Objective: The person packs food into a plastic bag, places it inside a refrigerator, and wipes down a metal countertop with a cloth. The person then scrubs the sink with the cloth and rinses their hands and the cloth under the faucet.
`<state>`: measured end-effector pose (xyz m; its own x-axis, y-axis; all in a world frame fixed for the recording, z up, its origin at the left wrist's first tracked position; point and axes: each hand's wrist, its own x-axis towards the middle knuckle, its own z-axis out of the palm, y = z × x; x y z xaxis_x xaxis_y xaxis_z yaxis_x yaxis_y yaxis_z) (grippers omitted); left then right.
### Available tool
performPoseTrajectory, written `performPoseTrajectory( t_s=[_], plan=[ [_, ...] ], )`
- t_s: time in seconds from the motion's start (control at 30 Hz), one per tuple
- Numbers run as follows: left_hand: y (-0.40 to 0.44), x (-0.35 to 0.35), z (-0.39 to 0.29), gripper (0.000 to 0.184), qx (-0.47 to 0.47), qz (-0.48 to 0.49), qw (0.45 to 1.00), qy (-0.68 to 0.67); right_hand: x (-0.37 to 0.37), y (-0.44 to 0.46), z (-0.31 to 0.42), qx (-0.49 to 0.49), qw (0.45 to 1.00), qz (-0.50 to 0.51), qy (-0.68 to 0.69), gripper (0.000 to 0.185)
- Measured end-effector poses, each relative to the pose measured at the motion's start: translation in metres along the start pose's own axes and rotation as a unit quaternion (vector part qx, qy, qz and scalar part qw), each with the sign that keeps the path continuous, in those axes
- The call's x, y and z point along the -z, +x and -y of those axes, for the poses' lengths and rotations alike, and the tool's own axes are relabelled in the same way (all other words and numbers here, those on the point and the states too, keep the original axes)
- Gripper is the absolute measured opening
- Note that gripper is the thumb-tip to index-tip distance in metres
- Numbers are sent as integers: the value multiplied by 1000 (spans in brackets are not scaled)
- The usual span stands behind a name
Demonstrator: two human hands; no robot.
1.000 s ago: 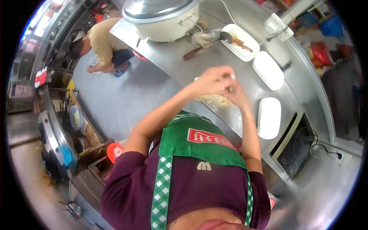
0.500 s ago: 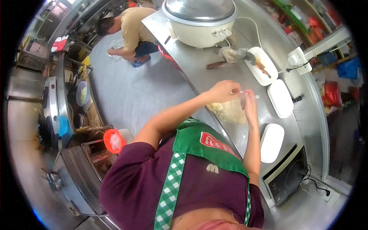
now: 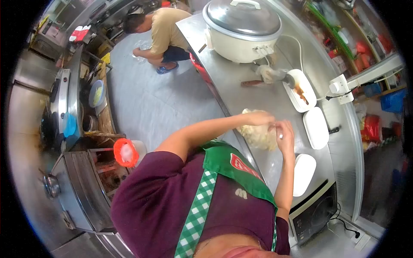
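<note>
A clear plastic bag [image 3: 257, 136] filled with pale, yellowish-white pieces lies on the steel counter in front of me; I cannot tell what the pieces are. My left hand [image 3: 259, 118] comes over its far side, fingers pinched at the bag's gathered top. Close against it, my right hand [image 3: 284, 132] is closed with bent fingers on the same top, and a small white bit shows in its grip. The fingertips meet and partly hide the bag's end.
On the steel counter [image 3: 232, 92] stand a large rice cooker [image 3: 243, 41], a white dish with brown sauce [image 3: 300, 88], white trays [image 3: 316, 128] and an induction cooker [image 3: 316, 215]. A wooden-handled utensil [image 3: 251, 83] lies nearby. Another person [image 3: 167, 34] crouches on the floor, holding clear plastic.
My view has shifted, so the counter sits lower and farther right. My hands have drawn closer together at the bag's top, and the right fingers have curled in.
</note>
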<state>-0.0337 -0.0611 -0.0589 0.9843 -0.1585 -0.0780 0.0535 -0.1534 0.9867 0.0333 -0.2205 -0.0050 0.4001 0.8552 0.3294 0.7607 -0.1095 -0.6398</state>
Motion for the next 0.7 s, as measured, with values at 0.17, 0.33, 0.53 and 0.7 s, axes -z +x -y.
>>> performPoseTrajectory(
  t_s=[0.17,0.33,0.53,0.7],
  plan=[
    [4,-7,-25,39,127,-83,979,-139,-9,0,4,50,991,-60,-110,7],
    [14,-14,-13,28,107,-130,960,-223,-16,-9,-9,35,981,-131,-135,10],
    [27,-3,12,18,73,-139,930,-334,-25,-29,-12,-34,977,-198,-74,10],
    [27,-3,-2,13,114,-133,833,-524,-39,-37,-21,-176,942,-263,111,9]
  ],
)
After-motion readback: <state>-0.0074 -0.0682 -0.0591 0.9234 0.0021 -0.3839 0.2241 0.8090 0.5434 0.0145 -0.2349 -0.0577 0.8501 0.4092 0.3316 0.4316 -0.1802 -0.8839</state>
